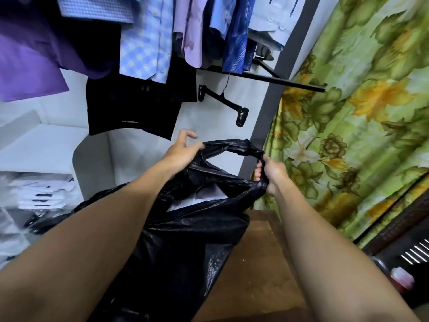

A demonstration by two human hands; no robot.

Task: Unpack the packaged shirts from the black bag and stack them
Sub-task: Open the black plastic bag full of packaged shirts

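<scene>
A large black plastic bag (185,240) stands on a brown wooden surface (255,263), its mouth pulled wide. My left hand (181,151) pinches the far left part of the rim between thumb and fingers. My right hand (269,173) grips the right side of the rim, fingers curled round the bunched plastic. Inside the opening a pale packaged shirt (204,198) shows; the rest of the contents is hidden by the bag.
Packaged white shirts (44,194) lie stacked on a shelf at the left. Purple, blue and checked shirts (144,38) hang above on a rail, with an empty black clip hanger (222,98). A green floral curtain (359,112) fills the right side.
</scene>
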